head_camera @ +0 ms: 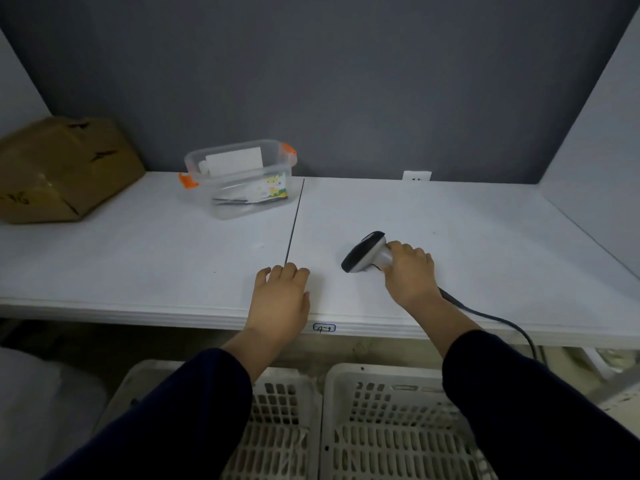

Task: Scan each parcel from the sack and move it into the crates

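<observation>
Scanner (pixel 365 252) | right hand (pixel 410 273) fingers curled round it | left hand (pixel 282 296) relaxed, touching table (pixel 138 258)

White table (pixel 138 258) against dark grey wall (pixel 346 81)

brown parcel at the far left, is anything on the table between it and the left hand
Nothing visible. Bare table lies between the left hand and the brown parcel; the clear box sits farther back, off that line.
</observation>
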